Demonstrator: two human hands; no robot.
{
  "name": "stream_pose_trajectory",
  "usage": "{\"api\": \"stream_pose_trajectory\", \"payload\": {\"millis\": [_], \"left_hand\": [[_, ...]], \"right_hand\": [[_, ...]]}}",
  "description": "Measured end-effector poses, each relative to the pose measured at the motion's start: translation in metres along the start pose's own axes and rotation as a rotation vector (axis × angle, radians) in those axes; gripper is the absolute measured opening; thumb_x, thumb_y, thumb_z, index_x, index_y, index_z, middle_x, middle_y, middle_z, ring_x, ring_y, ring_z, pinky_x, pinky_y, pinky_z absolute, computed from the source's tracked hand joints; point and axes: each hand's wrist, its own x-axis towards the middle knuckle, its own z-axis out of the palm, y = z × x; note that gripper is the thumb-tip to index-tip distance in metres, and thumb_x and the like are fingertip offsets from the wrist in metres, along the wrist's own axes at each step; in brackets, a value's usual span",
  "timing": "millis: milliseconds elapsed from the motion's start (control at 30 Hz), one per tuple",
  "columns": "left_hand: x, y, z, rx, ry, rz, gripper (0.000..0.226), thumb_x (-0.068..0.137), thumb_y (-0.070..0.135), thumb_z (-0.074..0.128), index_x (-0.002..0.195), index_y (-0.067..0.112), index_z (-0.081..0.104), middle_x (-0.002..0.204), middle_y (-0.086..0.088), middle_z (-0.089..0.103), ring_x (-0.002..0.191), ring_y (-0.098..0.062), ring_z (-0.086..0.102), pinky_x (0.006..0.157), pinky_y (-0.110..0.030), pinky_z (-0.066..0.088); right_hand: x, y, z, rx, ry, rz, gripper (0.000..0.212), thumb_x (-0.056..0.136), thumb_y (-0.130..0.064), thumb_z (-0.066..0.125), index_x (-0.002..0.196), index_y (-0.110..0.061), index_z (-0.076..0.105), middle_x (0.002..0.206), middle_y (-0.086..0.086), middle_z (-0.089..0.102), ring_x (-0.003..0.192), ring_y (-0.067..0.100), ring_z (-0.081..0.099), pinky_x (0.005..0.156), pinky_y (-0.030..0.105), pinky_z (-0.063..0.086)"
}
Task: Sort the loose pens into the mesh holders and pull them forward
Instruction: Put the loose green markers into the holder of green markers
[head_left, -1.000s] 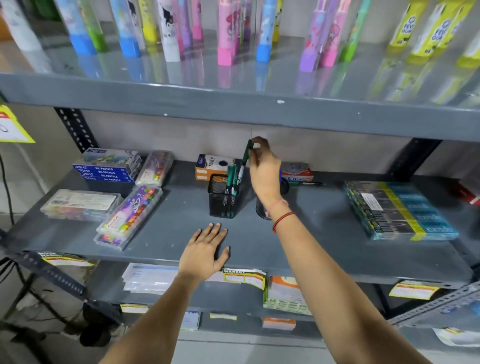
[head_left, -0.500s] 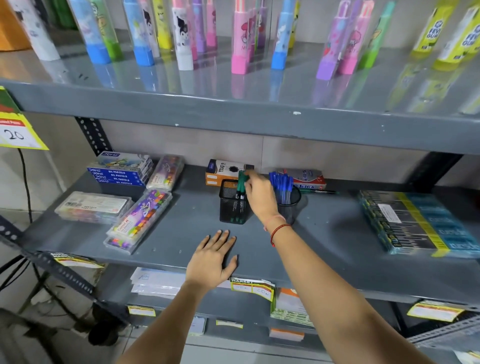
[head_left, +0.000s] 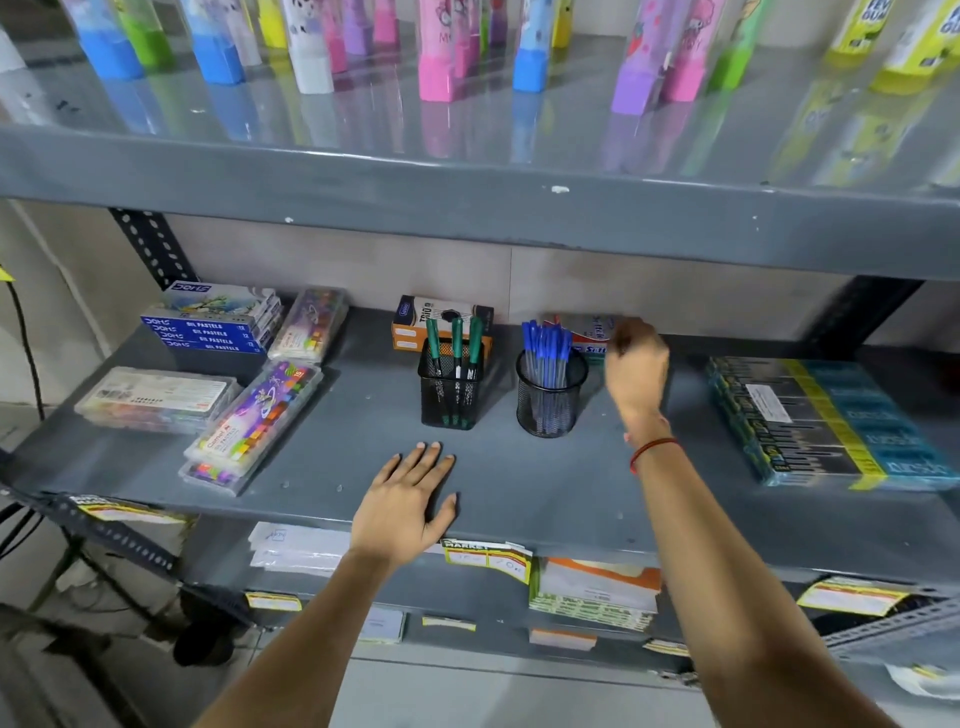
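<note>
Two mesh holders (head_left: 451, 387); three green pens (head_left: 457, 345) in square one; two hands (head_left: 408, 506).

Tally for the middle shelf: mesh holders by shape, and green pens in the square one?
Square holder: 1
Round holder: 1
Green pens: 3
Total: 5

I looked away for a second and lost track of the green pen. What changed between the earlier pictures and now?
The right hand lowered the green pen into the square mesh holder, let it go, and moved right, behind the round mesh holder, curled near the back of the shelf; whether it holds anything is unclear. Three green pens now stand in the square holder. The left hand stayed flat on the shelf, and both holders stayed put.
</note>
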Motion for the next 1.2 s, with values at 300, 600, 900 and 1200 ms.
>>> {"api": "stream_pose_trajectory", "payload": {"millis": [300,600,900,1200], "left_hand": [[0.001,-0.001,0.002,0.007,0.004,0.000,0.055,0.088,0.045,0.035,0.130,0.015,0.053,0.138,-0.007,0.049,0.130,-0.023,0.040,0.106,-0.036,0.022],[0.000,0.000,0.001,0.008,0.001,-0.004,0.055,0.088,0.045,0.035,0.131,0.015,0.053,0.137,-0.007,0.050,0.130,-0.023,0.040,0.106,-0.039,0.027],[0.000,0.000,0.000,0.008,-0.009,-0.009,0.055,0.089,0.046,0.035,0.132,0.016,0.052,0.138,-0.007,0.049,0.130,-0.022,0.039,0.106,-0.041,0.030],[0.000,0.001,-0.002,-0.011,-0.020,-0.014,0.056,0.087,0.046,0.035,0.130,0.015,0.054,0.136,-0.008,0.051,0.128,-0.024,0.042,0.105,-0.036,0.023]], "right_hand": [[0.009,0.047,0.030,-0.526,-0.786,-0.048,0.048,0.086,0.003,0.046,0.133,-0.008,0.044,0.133,0.023,0.049,0.122,0.043,0.047,0.106,0.051,0.040],[0.022,0.055,0.039,-0.615,-0.789,-0.136,0.057,0.082,0.003,0.055,0.135,-0.005,0.037,0.144,0.018,0.035,0.134,0.038,0.032,0.112,0.053,0.031],[0.010,0.047,0.043,-0.722,-0.710,-0.170,0.035,0.088,0.003,0.047,0.120,-0.005,0.055,0.127,0.021,0.051,0.121,0.039,0.045,0.103,0.050,0.042],[-0.034,0.021,-0.007,-0.266,-0.402,0.153,0.023,0.092,-0.003,0.050,0.114,0.003,0.057,0.112,0.028,0.060,0.102,0.043,0.060,0.085,0.044,0.050]]}}
